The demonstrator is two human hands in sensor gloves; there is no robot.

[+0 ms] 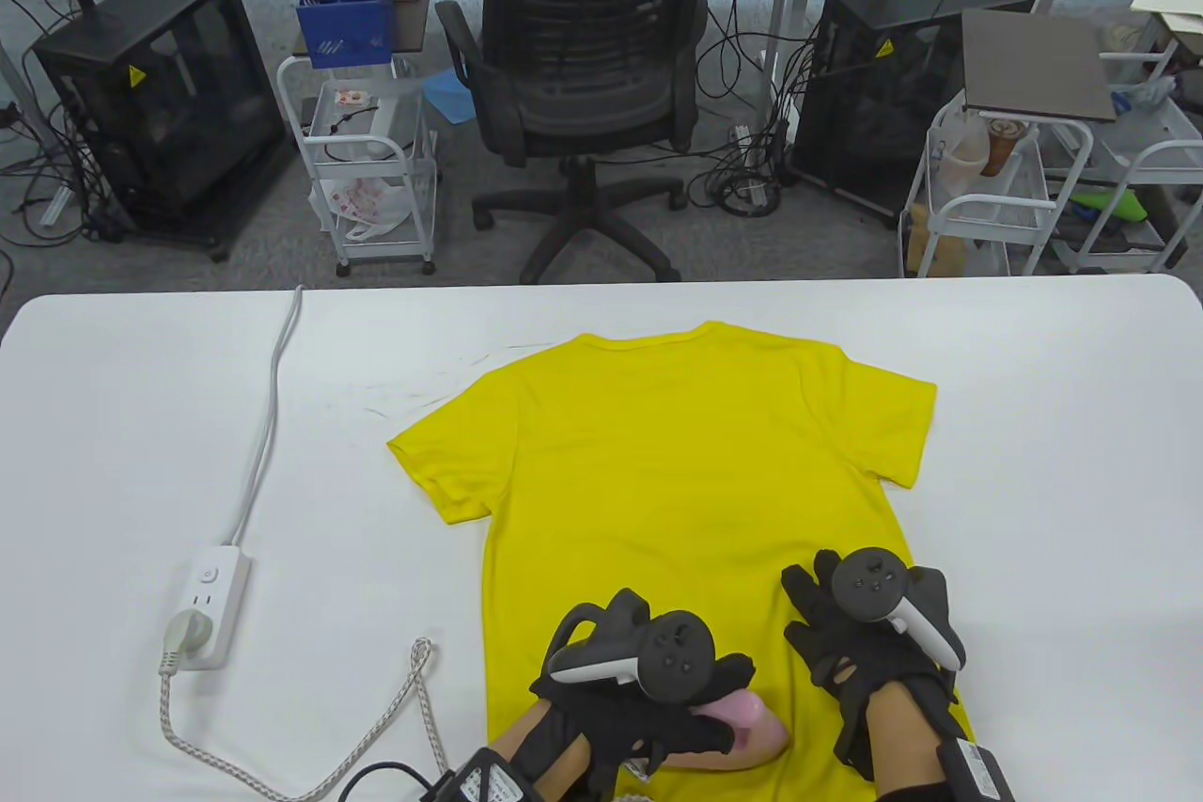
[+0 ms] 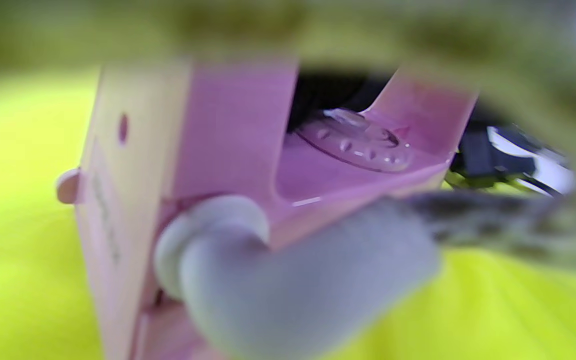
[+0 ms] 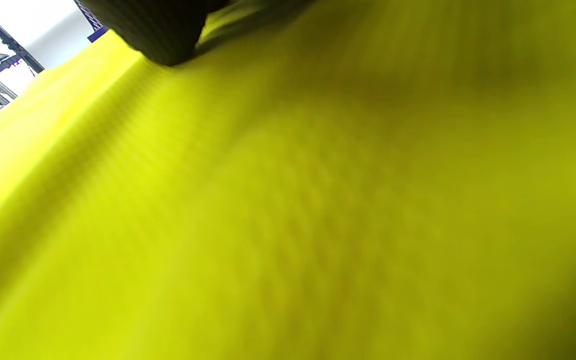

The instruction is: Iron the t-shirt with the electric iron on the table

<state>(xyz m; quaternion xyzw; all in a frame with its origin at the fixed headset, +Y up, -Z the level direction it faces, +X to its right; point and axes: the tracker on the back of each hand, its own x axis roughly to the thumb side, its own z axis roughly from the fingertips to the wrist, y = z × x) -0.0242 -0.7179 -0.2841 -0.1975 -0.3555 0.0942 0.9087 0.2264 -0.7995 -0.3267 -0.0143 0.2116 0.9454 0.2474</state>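
Note:
A yellow t-shirt (image 1: pixel 677 473) lies flat on the white table (image 1: pixel 1053 463), collar at the far side. My left hand (image 1: pixel 648 699) grips the handle of a pink iron (image 1: pixel 747 727) standing on the shirt's lower hem area. The left wrist view shows the iron's pink body (image 2: pixel 228 150) and its grey cord boot (image 2: pixel 288 280) close up over the yellow cloth (image 2: pixel 13 200). My right hand (image 1: pixel 860 642) rests flat on the shirt near its lower right edge. The right wrist view is filled by the shirt (image 3: pixel 288 210), with one gloved fingertip (image 3: pixel 158 30) touching it.
A white power strip (image 1: pixel 209 609) with a plug in it lies at the table's left, its cable running to the far edge. The iron's braided cord (image 1: pixel 414 708) loops near the front edge. A black office chair (image 1: pixel 583 78) and carts stand beyond the table.

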